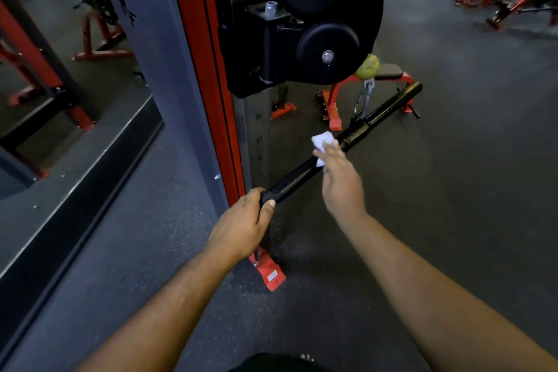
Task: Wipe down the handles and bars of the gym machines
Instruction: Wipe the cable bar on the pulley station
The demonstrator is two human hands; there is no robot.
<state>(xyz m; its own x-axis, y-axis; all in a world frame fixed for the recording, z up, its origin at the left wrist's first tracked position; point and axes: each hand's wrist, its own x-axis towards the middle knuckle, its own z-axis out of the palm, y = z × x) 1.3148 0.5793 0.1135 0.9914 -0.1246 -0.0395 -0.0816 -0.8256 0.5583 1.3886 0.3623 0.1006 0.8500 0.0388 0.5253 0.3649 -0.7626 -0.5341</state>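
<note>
A black straight bar [305, 170] hangs slanted from a silver carabiner [363, 98] under a yellow-green ball stopper [367, 67] on the cable machine. My left hand [241, 225] is shut around the bar's near end. My right hand [339, 181] presses a small white cloth [322, 142] against the bar near its middle, fingers stretched along it. The far end of the bar [407, 92] points up and to the right.
The machine's red and grey upright [208, 93] with black pulleys [327, 9] stands just left of the bar; its red foot [270, 275] is on the dark rubber floor. A low red bench [389, 75] sits behind. A mirror [60, 69] fills the left. Red racks and a person stand at the far right.
</note>
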